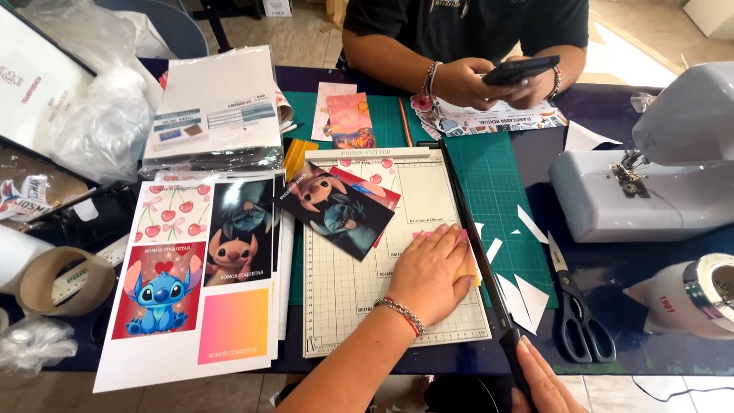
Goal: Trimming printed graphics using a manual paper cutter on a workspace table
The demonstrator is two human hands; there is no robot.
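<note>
Two hands at work: both on the paper cutter (pixel 359 306), near middle of the bench (pixel 612 115).
Left hand (pixel 430 274): flat, fingers spread, pressing a pink and yellow card (pixel 465 264) down on the cutter's gridded bed; beaded bracelet on the wrist.
Right hand (pixel 547 382): at the near edge, closed around the black handle (pixel 516 359) of the cutter blade arm (pixel 470 229); only part of the hand in view.
Card: on the right side of the bed, its right edge just at the blade arm, mostly hidden under the left hand.
Blade arm: lowered along the right edge of the cutter, running from far to near.
Also on the cutter: dark cartoon print (pixel 336 205) lying tilted at the far left of the bed.
Under the cutter: green cutting mat (pixel 497 176).
Right of the blade arm: white paper offcuts (pixel 524 298) on the mat and bench; black-handled scissors (pixel 577 313) just beside them.
Far right: white sewing machine (pixel 650 168).
Left: printed sheet of cartoon pictures (pixel 195 275) lying flat; tape roll (pixel 61 279) at the left edge.
Far left: sealed pack of paper (pixel 218 107).
Far side of the bench: another person's hands holding a dark phone (pixel 520 70).
</note>
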